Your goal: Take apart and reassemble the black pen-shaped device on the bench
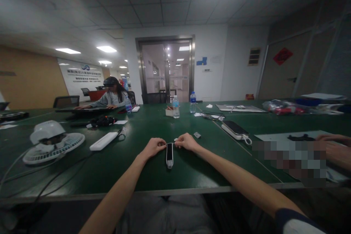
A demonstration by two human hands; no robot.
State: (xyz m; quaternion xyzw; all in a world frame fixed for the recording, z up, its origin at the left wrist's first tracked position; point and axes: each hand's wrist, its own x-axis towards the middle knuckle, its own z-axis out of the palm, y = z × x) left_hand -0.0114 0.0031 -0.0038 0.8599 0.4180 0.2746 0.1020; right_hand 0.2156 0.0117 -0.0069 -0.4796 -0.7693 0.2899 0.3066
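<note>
A slim white device with a black face (169, 154) lies lengthwise on the green table (153, 175), straight in front of me. My left hand (155, 146) rests with its fingers curled at the device's far left corner. My right hand (185, 141) is curled in the same way at the far right corner. Both sets of fingertips pinch at or near the device's far end; whether something small is between them is too tiny to make out. A small grey square piece (196, 135) lies just right of my right hand.
A white desk fan (52, 141) lies at the left, a white power bank (103, 141) with a cable beside it. A dark-faced device (235, 129) lies at the right. Two water bottles (176, 106) stand further back. One person sits at the far left (111, 97); another person's hands (333, 146) rest at the right edge.
</note>
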